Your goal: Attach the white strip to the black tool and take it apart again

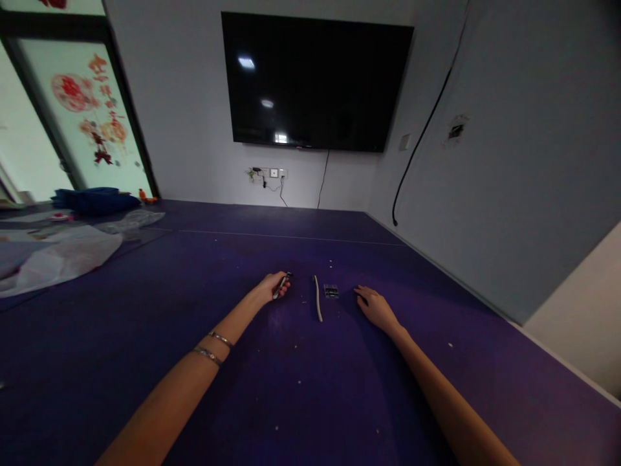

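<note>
My left hand (275,287) is closed around a slim silver-and-black hand tool (281,286), its dark end poking out past the fingers; its exact kind is too small to make out. To the right of that hand, a short piece of whitish cable (317,301) lies lengthwise on the purple surface (233,401), with a dark far end. Just beside the cable is a small clear plastic case (331,291) with dark parts in it. My right hand (376,307) rests palm down to the right of the case, fingers stretched out, holding nothing and apart from the case.
Small white bits (330,263) are scattered over the surface. Plastic sheeting (72,255) and a dark blue cloth bundle (94,199) lie at the far left. A black cable (422,136) hangs down the right wall. Ahead, a television (315,84) hangs above wall sockets (274,173).
</note>
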Demonstrator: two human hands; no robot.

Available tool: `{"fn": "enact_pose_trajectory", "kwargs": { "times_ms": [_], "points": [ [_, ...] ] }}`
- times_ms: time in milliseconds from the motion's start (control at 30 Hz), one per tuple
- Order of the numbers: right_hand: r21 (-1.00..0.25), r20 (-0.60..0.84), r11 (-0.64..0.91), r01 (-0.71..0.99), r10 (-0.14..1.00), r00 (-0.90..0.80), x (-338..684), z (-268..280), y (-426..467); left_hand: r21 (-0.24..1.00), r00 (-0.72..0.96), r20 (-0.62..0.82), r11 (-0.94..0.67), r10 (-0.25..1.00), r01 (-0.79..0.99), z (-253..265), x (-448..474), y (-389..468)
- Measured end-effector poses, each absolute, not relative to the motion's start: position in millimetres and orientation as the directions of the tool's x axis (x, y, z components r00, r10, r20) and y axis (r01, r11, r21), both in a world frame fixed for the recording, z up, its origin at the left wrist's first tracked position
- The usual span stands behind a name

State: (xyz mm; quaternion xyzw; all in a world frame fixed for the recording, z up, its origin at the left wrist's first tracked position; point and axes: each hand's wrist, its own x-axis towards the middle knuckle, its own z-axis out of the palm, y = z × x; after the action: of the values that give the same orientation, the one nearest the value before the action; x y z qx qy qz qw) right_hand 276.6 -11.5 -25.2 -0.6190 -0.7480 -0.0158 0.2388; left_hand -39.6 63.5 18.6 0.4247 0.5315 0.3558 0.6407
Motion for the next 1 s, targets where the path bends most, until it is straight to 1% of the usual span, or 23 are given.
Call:
{"fn": "enact_pose_trajectory", "kwargs": {
  "times_ms": [100,233,467,667,1000],
  "points": [
    [-0.259,0.380,0.241,0.935,0.916,-0.130,276.9,-24.8,-11.2,0.887,0.202,-0.446,0.461,0.872,-0.034,18.9,-43.4,65.2],
    [-0.233,0.375,0.236,0.943,0.917,-0.137,277.7,-26.0,-10.0,0.820,0.243,-0.555,0.573,0.795,-0.002,23.3,-45.9,66.2],
    [-0.228,0.393,0.245,0.942,0.909,-0.142,278.3,-27.0,-9.7,0.751,0.244,-0.645,0.660,0.724,0.027,29.1,-47.0,69.8],
    [-0.224,0.394,0.251,0.942,0.907,-0.148,278.5,-26.9,-9.5,0.719,0.266,-0.675,0.694,0.688,0.027,25.5,-48.0,69.4],
    [-0.222,0.379,0.237,0.946,0.915,-0.141,278.7,-27.0,-9.8,0.718,0.296,-0.670,0.696,0.680,0.026,19.9,-51.7,73.3]
  ]
}}
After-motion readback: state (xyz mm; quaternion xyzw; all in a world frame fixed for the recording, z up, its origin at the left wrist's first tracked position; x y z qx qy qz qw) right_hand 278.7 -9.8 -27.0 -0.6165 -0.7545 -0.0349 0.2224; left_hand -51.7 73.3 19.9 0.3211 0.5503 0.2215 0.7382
